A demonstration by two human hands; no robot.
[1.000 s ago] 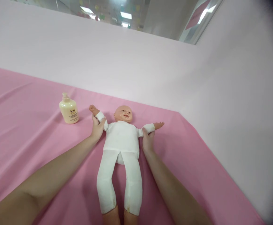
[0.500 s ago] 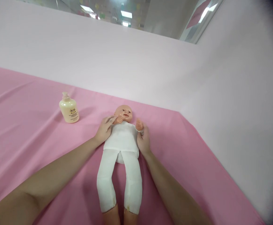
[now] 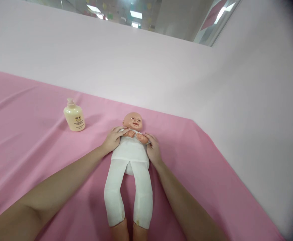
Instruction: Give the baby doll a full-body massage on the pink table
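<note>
A baby doll (image 3: 130, 147) with a white cloth body and plastic head, hands and feet lies on its back, its head toward the wall. My left hand (image 3: 113, 139) holds the doll's arm on the left side, the fingers laid over it close to the doll's small hand. On the other side my right hand (image 3: 154, 147) is wrapped around the doll's other arm, partly hidden behind it. Both of the doll's hands rest over its upper chest, bent inward. The ends of its feet are cut off by the lower picture edge.
A pump bottle (image 3: 74, 117) of pale yellow liquid stands upright to the left of the doll. Under everything lies a pink sheet (image 3: 36, 134) with creases. A white wall (image 3: 136, 67) rises behind and at the right, with a window (image 3: 146, 16) at the top.
The doll's arm in my right hand has folded inward and down, from pointing up to lying across the chest. The doll's other hand has dropped slightly away from its chin.
</note>
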